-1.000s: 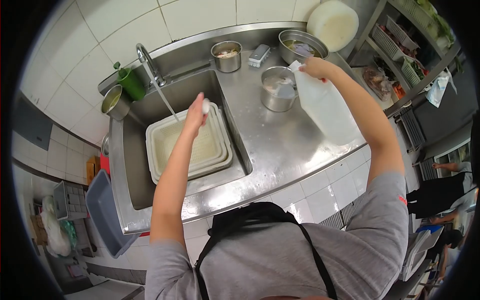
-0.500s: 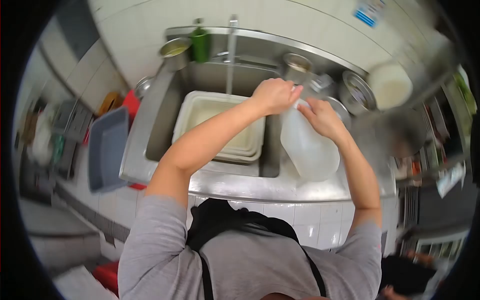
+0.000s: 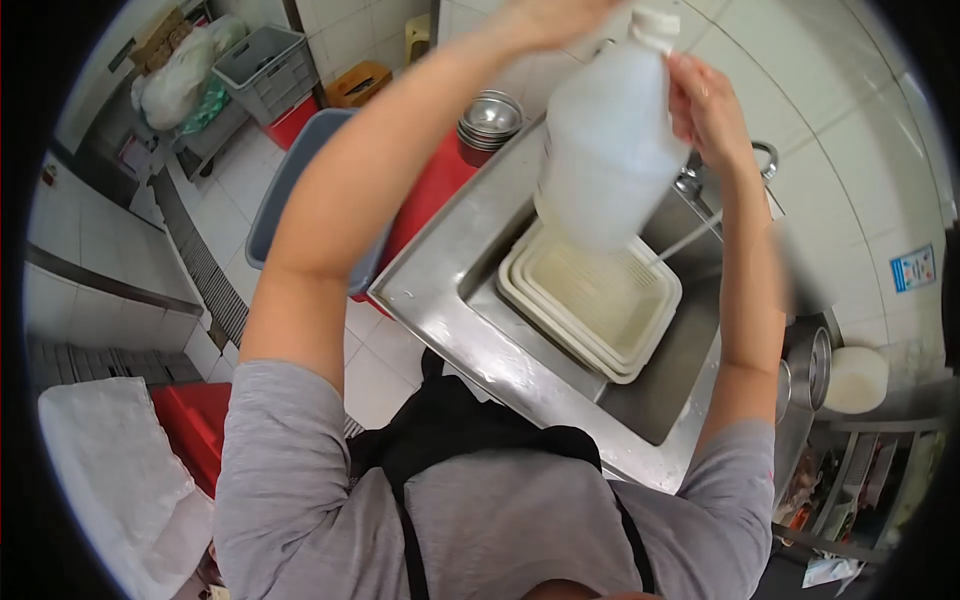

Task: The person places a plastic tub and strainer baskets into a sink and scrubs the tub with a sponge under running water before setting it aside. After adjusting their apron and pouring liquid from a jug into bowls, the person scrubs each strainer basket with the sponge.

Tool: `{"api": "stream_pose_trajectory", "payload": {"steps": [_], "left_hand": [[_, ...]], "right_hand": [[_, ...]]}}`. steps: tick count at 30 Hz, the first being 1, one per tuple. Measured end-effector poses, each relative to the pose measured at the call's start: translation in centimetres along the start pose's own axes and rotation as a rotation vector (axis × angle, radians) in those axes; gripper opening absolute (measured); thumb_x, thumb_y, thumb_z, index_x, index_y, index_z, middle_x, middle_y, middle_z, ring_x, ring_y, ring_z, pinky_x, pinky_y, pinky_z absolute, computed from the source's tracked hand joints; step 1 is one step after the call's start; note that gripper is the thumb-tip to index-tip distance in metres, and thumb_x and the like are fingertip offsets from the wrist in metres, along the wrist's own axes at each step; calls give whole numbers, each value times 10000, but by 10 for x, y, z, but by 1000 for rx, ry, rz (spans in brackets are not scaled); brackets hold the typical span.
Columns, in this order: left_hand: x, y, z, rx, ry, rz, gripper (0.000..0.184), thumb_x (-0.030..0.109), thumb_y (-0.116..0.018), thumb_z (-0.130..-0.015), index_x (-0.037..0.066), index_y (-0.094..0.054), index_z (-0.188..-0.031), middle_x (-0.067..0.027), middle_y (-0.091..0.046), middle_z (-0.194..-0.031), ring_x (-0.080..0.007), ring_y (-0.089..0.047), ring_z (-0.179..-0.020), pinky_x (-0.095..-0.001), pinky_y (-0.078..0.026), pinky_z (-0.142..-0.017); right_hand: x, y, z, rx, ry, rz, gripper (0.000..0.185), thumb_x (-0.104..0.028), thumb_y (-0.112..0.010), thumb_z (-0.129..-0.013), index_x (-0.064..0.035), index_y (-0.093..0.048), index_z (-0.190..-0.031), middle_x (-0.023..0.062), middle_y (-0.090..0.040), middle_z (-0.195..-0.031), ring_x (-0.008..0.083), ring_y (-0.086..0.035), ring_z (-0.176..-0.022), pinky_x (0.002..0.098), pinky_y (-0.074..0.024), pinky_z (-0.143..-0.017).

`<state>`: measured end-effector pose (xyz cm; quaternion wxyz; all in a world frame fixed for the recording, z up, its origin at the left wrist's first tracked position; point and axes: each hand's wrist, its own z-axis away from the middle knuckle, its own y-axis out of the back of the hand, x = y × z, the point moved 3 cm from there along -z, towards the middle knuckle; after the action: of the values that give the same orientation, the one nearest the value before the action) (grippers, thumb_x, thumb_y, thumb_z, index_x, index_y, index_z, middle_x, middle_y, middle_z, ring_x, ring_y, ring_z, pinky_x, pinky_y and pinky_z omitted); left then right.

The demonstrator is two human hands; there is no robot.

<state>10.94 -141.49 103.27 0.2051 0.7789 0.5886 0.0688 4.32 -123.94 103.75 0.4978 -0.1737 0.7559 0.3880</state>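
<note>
A translucent white jug [image 3: 610, 150] with a white cap [image 3: 655, 25] hangs upright above the sink [image 3: 655, 405]. My right hand [image 3: 708, 108] is closed on the jug's right side, just below the cap. Blurred at the top edge, my left hand [image 3: 560, 18] is left of the cap; its fingers are not clear. Under the jug, stacked cream baskets [image 3: 570, 335] lie in the sink, and a stream of water runs from the faucet [image 3: 765, 158] toward them.
Stacked metal bowls [image 3: 490, 118] stand on a red surface [image 3: 420, 205] beyond the sink's left edge. A blue-grey tub [image 3: 290, 185] is behind my left forearm. Metal pots [image 3: 808, 360] and a round white board [image 3: 857, 380] are at right.
The view has swung left. The jug has gone from the counter at right to above the sink, raised by my right hand. My left hand met it near its top, then moved up and left.
</note>
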Motion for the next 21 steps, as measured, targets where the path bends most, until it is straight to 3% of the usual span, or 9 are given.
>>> {"api": "stream_pose_trajectory", "payload": {"steps": [2,3,4,5,6,9,11,15,21], "left_hand": [[-42,56,20,-229,658,544,418,226,-366,-881,37,-393,-1252,-161,-410,-1261,-234,-427,-1107,-297,-410,-851],[-73,64,53,-225,659,491,432,276,-330,-900,48,-380,-1264,-155,-413,-1261,-237,-440,-1097,-299,-412,-851],[-83,103,55,-701,1189,744,518,398,-335,-890,60,-360,-1282,-167,-402,-1267,-197,-443,-1091,-281,-424,-827],[-97,81,110,-237,1035,457,372,373,-498,-836,63,-571,-1028,-46,-495,-750,-151,-471,-598,-256,-389,-558],[-107,83,148,-305,1083,344,353,355,-499,-842,54,-586,-1004,5,-455,-695,-89,-409,-613,-209,-345,-552],[-123,91,281,-413,1206,341,301,264,-564,-809,-9,-597,-932,-36,-568,-693,-89,-493,-633,-238,-404,-574],[-105,110,341,-423,1356,360,273,237,-571,-813,4,-603,-951,-21,-551,-657,-77,-480,-607,-228,-391,-553],[-68,151,418,-430,1570,285,256,224,-578,-814,6,-607,-945,17,-455,-582,-60,-418,-558,-215,-339,-503],[-42,160,461,-326,1795,341,243,204,-567,-825,6,-595,-964,39,-438,-615,-49,-377,-557,-197,-298,-485]], "right_hand": [[8,-36,-49,36,-12,-175,354,-380,-501,-842,-73,-436,-677,-11,-378,-508,84,-327,-382,252,-274,-359],[15,-54,-71,86,-17,-343,320,-367,-511,-846,-105,-418,-688,-49,-318,-507,46,-242,-379,214,-207,-339],[28,-70,-96,87,-29,-406,332,-379,-516,-840,-99,-412,-695,-34,-350,-508,60,-289,-376,223,-254,-333],[47,-88,-113,97,-96,-399,272,-328,-456,-877,-110,-440,-714,9,-412,-543,110,-403,-439,267,-343,-389],[58,-113,-129,153,-58,-340,283,-347,-461,-872,-125,-398,-709,-13,-374,-536,101,-378,-441,251,-351,-405],[92,-174,-178,149,106,40,419,-398,-448,-849,-5,-502,-717,99,-508,-529,191,-516,-422,337,-416,-441],[135,-215,-205,179,218,157,388,-389,-497,-842,-23,-463,-718,40,-450,-524,139,-461,-402,270,-381,-362],[207,-273,-201,-53,-168,202,416,-380,-463,-847,23,-522,-766,115,-566,-559,190,-545,-457,328,-449,-465],[316,-319,-167,-150,-151,567,446,-393,-441,-827,24,-581,-754,156,-616,-662,313,-603,-662,422,-463,-637]]}}
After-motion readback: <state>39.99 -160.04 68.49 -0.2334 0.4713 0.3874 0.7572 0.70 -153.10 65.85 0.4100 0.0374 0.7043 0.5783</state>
